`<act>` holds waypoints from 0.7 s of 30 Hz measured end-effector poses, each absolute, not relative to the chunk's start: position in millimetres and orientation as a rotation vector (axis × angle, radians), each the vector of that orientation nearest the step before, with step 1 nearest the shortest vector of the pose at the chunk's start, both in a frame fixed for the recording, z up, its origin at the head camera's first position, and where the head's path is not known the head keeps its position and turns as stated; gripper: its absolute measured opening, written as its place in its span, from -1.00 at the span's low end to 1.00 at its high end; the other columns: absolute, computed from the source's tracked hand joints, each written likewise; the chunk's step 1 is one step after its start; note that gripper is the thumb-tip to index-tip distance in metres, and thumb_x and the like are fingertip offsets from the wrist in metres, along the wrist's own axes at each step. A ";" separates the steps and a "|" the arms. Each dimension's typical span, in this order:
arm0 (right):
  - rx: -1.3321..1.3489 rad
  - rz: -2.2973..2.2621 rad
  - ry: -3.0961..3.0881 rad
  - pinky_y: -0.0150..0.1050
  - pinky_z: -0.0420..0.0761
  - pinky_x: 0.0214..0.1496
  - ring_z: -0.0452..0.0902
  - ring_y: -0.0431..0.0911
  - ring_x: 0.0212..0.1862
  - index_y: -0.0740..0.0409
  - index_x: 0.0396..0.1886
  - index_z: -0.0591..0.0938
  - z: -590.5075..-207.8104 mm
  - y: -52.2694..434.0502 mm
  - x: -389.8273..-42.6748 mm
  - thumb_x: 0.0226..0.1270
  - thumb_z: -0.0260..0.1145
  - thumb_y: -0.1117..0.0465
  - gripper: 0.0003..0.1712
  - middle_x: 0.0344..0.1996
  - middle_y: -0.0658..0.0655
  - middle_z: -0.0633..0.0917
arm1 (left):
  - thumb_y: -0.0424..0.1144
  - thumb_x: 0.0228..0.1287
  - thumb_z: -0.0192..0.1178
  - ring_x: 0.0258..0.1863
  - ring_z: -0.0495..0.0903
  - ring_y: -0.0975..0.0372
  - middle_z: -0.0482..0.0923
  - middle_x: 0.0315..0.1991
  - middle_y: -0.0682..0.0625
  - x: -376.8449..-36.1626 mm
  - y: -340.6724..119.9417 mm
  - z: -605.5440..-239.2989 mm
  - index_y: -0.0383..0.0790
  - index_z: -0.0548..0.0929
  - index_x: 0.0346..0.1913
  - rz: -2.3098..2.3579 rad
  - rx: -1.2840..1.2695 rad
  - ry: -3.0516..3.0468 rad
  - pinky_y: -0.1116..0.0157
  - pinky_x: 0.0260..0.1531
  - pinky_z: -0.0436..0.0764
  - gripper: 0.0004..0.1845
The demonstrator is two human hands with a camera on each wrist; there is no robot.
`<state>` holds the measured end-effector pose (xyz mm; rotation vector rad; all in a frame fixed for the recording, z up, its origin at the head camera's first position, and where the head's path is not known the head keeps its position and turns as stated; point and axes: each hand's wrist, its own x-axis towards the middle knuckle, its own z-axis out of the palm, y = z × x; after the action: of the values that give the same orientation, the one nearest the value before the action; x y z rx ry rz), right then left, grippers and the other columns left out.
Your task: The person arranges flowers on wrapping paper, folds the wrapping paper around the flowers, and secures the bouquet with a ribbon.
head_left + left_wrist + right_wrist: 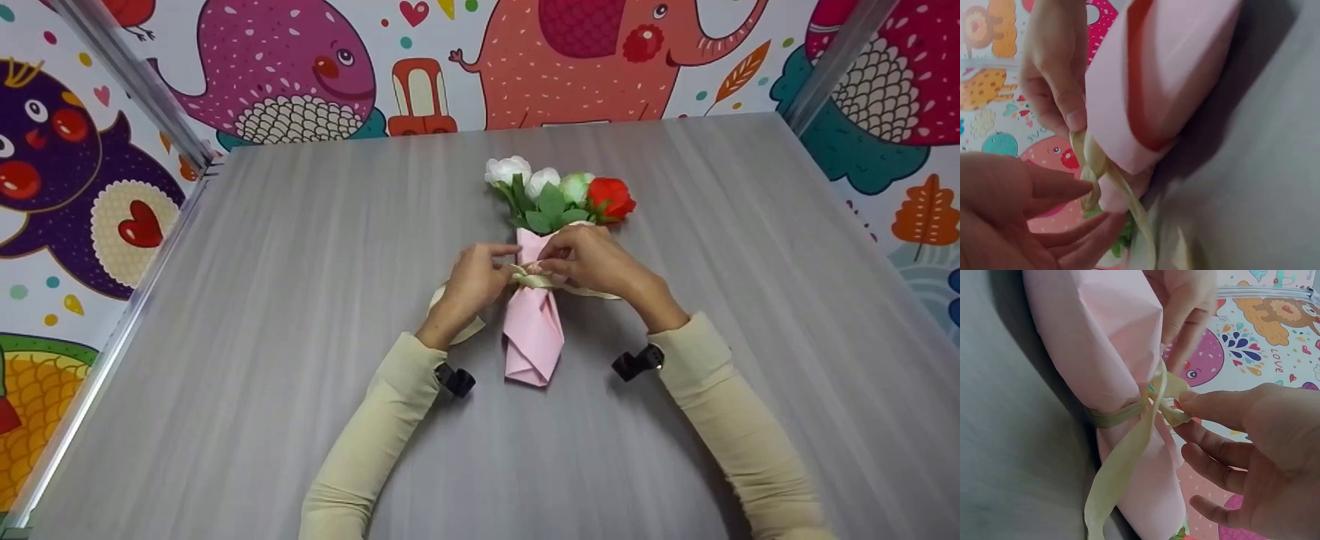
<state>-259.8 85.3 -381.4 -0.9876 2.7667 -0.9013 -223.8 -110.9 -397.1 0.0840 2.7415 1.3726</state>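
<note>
- Pink paper-wrapped bouquet of 3 white and 1 red fabric flowers [534,315] lying mid grey wooden table [300,300].
- Left hand [472,281], right hand [592,259] both pinching cream satin ribbon [1129,455] at wrap's waist.
- Risk: half-formed knot slackening, slipping down the tapered wrap if either pinch loosens.

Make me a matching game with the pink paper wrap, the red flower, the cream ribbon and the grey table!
Things:
1. pink paper wrap
2. red fabric flower
3. cream ribbon
4. grey wooden table

Places or states:
A. tied around the bundle's middle
B. lies under everything
C. sticks out at the top right of the bunch
D. folded around the stems, pointed end nearest the person

Pairs: 1-D, 2-C, 3-A, 4-B
</note>
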 end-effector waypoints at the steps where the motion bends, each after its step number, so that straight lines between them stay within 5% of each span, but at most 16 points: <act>1: -1.005 -0.905 2.762 -0.12 0.54 -0.11 0.63 0.01 -0.21 0.16 -0.22 0.82 -381.5 84.8 -259.6 0.28 0.44 0.23 -0.86 -0.30 0.14 0.81 | -0.44 0.30 0.16 0.05 0.68 0.10 0.69 0.12 -0.17 -222.7 -110.3 -395.8 -0.16 0.71 0.16 1.327 0.165 2.792 0.25 -0.04 0.64 -0.61; 5: -1.030 -0.908 2.756 -0.09 0.58 -0.09 0.65 0.01 -0.21 0.17 -0.21 0.82 -381.1 85.0 -258.9 0.29 0.42 0.27 -0.87 -0.29 0.14 0.81 | -0.43 0.30 0.18 0.27 0.56 -0.02 0.61 0.21 -0.21 -220.8 -108.9 -390.8 -0.22 0.67 0.20 1.179 0.453 2.835 0.07 0.25 0.52 -0.59; 12: -1.011 -0.939 2.737 -0.13 0.58 -0.11 0.66 0.01 -0.21 0.18 -0.21 0.82 -381.0 86.9 -258.6 0.30 0.41 0.27 -0.87 -0.28 0.14 0.82 | -0.23 0.22 0.39 0.06 0.68 0.02 0.74 0.04 -0.10 -222.1 -107.1 -392.3 -0.18 0.75 0.09 0.973 0.496 2.882 0.04 0.05 0.59 -0.64; 21: -0.993 -1.022 2.641 -0.24 0.55 -0.17 0.58 -0.05 -0.27 0.21 -0.17 0.79 -382.1 85.9 -259.1 0.38 0.33 0.26 -0.83 -0.31 0.16 0.79 | -0.21 0.22 0.39 -0.17 0.74 0.04 0.80 -0.23 -0.08 -227.9 -102.0 -403.1 -0.23 0.82 -0.20 1.083 0.384 2.995 0.07 -0.12 0.63 -0.83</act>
<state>-259.1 85.9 -382.1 -0.9934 2.6410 -1.0225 -227.9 -102.0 -403.1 0.3842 2.9947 1.0830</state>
